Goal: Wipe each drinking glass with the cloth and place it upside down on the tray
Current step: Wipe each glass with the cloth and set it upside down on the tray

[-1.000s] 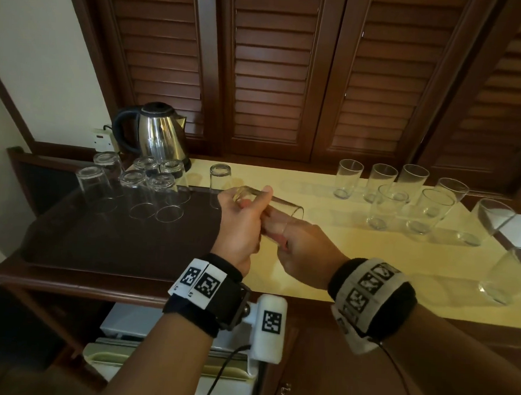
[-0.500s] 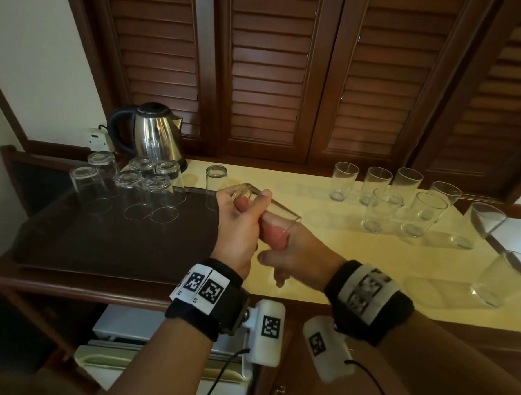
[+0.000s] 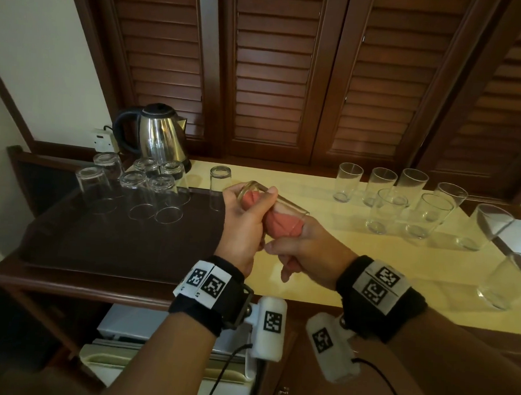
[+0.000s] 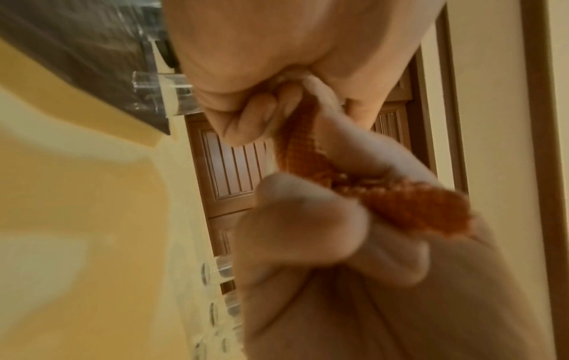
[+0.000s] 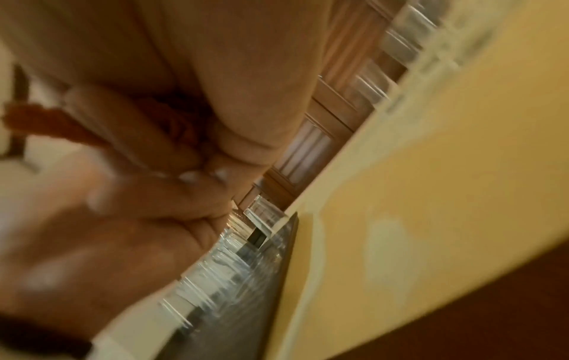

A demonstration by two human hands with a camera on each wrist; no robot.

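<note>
Above the near right edge of the dark tray (image 3: pixel 69 247), where seven glasses stand upside down at the far end, the left hand (image 3: pixel 245 226) grips a tilted glass (image 3: pixel 286 206) while the right hand (image 3: pixel 307 254) clutches the pink cloth (image 3: pixel 282 225) stuffed inside it.

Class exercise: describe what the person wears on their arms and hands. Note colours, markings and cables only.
Both hands, left hand and right hand, are bare. Each wrist carries a black band with white square-code tags, plus a white camera block bearing a code and a black cable.
</note>
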